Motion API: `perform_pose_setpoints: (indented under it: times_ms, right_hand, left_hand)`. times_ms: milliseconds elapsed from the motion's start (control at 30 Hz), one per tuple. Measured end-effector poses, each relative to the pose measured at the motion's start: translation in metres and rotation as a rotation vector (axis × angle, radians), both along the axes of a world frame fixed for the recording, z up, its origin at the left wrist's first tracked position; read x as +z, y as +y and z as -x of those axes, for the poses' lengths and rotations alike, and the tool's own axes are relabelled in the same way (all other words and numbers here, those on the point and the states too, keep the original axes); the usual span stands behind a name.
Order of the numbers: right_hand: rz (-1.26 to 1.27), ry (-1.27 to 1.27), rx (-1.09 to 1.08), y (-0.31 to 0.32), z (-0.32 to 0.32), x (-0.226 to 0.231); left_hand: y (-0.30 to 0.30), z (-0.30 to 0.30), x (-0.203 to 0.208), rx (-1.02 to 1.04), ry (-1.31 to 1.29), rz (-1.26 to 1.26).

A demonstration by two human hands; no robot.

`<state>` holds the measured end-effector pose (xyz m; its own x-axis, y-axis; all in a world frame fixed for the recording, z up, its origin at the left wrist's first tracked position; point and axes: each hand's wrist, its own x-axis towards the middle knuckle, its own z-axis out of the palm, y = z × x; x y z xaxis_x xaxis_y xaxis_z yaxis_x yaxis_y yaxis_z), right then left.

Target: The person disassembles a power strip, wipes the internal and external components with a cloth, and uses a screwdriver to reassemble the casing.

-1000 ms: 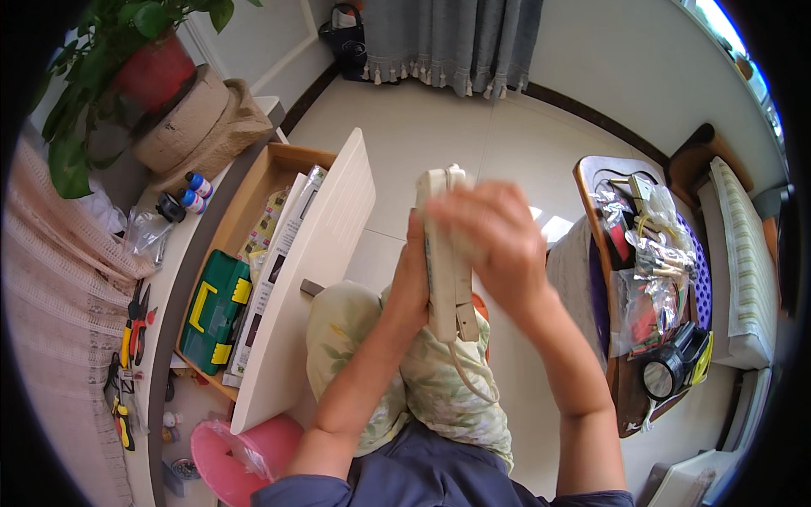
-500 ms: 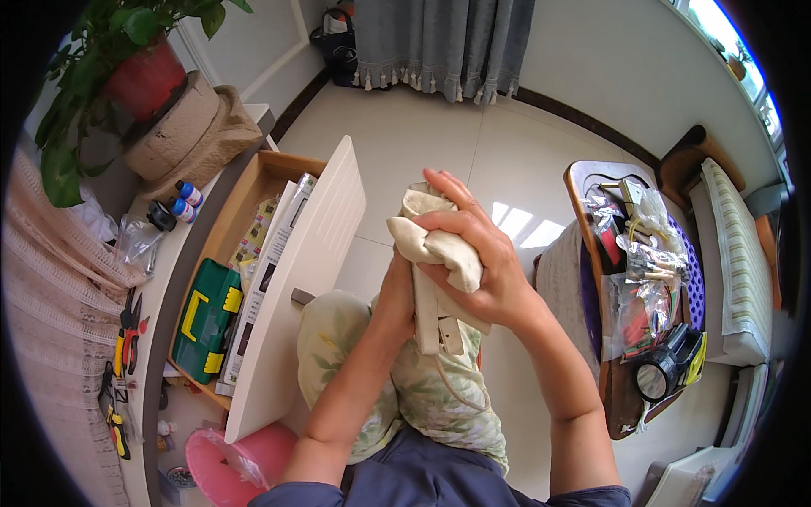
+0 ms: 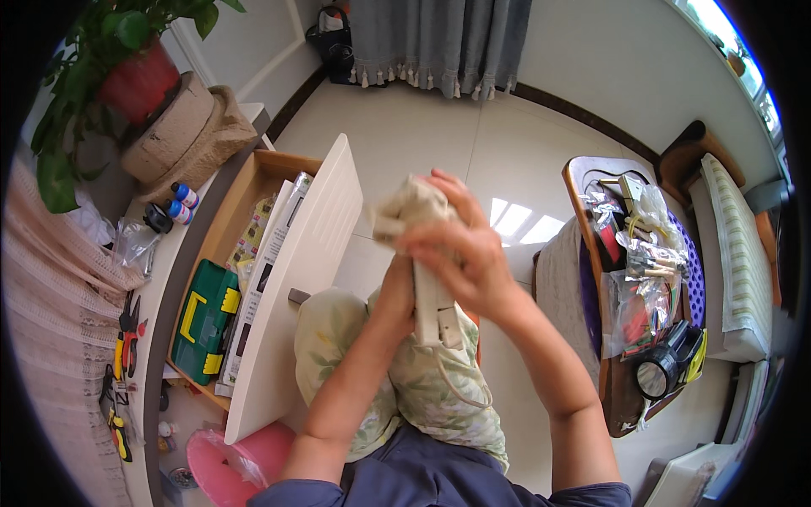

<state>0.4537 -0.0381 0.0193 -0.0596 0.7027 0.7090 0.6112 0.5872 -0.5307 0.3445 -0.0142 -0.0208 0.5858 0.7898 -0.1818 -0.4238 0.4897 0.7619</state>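
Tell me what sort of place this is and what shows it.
Most likely a room in a home: a tasselled grey curtain hangs at the far end, a potted plant stands at upper left, and a striped cushion lies at right.

No legible lettering anywhere

The shirt [image 3: 422, 465] is dark navy and creased, with plain short sleeves [image 3: 296, 493] in the same colour. The trousers [image 3: 435, 393] are loose, pale cream-green, printed with soft leafy shapes. The left hand [image 3: 397, 291] and right hand [image 3: 477, 253] are bare.
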Motion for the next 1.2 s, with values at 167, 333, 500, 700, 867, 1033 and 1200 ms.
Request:
perform_pose_setpoints:
  times_ms: [167,333,500,700,867,1033,1200]
  right_hand:
    - [0.2,0.507,-0.19,0.027,-0.02,0.02]
    - [0.379,1.111,0.238,-0.012,-0.055,0.053]
    - [0.163,0.162,0.07,-0.026,-0.013,0.061]
    - [0.363,0.998,0.077,-0.01,-0.039,0.06]
    - [0.371,0.655,-0.001,-0.042,-0.048,0.065]
    - [0.353,0.094,-0.159,-0.058,-0.014,0.065]
    - [0.27,0.019,-0.268,-0.053,-0.004,0.061]
  left_hand:
    - [0.006,-0.002,-0.027,-0.071,0.181,-0.146]
    - [0.009,0.011,-0.017,0.046,0.179,-0.361]
    - [0.008,0.007,-0.019,0.191,0.237,-0.783]
    - [-0.006,0.005,-0.014,0.199,0.257,-0.886]
    - [0.004,0.014,-0.016,0.373,0.203,-0.729]
    - [0.0,0.005,-0.007,0.442,0.171,-0.744]
    - [0.0,0.004,-0.005,0.469,0.164,-0.775]
